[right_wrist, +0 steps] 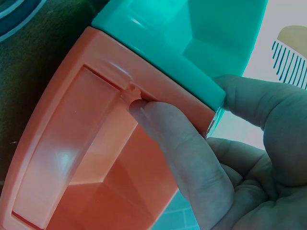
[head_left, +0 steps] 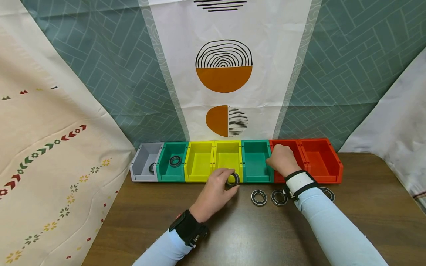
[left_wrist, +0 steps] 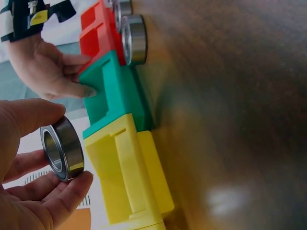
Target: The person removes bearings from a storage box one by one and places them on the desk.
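My left hand pinches a ball bearing between thumb and fingers. It holds the bearing tilted on edge, close in front of the right yellow bin. My right hand is at the bins to the right. In the right wrist view its thumb and fingers pinch the adjoining side walls of a red bin and the green bin beside it. Several more bearings lie flat on the table before the bins, among them one bearing nearest my left hand; the right wrist hides part of that row.
The bins stand side by side along the back of the wooden table. One bearing lies in the left green bin, another in the grey bin. A second red bin ends the row. Patterned cloth hangs behind.
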Action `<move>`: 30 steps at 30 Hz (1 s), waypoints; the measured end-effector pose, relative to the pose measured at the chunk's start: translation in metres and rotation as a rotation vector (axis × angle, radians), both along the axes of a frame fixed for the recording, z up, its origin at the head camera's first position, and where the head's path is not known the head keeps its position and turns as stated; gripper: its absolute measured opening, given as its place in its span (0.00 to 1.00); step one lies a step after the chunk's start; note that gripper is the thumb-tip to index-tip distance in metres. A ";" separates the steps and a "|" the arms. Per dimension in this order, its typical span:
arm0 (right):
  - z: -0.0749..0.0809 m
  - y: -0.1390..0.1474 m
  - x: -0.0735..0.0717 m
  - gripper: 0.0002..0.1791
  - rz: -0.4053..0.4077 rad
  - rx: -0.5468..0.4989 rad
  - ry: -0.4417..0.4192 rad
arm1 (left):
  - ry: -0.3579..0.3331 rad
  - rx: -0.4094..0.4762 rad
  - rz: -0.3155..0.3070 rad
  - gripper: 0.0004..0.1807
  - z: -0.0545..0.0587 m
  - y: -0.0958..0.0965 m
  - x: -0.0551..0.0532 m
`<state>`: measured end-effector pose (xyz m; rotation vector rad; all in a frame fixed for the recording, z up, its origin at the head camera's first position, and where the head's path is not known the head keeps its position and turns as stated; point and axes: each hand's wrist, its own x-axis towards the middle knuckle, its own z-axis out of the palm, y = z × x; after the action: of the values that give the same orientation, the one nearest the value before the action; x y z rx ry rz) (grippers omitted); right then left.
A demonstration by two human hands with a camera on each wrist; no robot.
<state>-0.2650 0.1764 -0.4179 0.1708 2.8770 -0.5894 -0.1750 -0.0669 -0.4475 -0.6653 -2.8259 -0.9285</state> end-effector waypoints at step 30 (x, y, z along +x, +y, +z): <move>-0.002 -0.001 0.001 0.15 -0.017 -0.010 0.004 | -0.069 -0.179 -0.100 0.26 -0.025 0.013 0.007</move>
<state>-0.2643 0.1753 -0.4202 0.1931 2.8792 -0.6074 -0.1681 -0.0544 -0.4725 -0.8172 -2.9864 -0.7312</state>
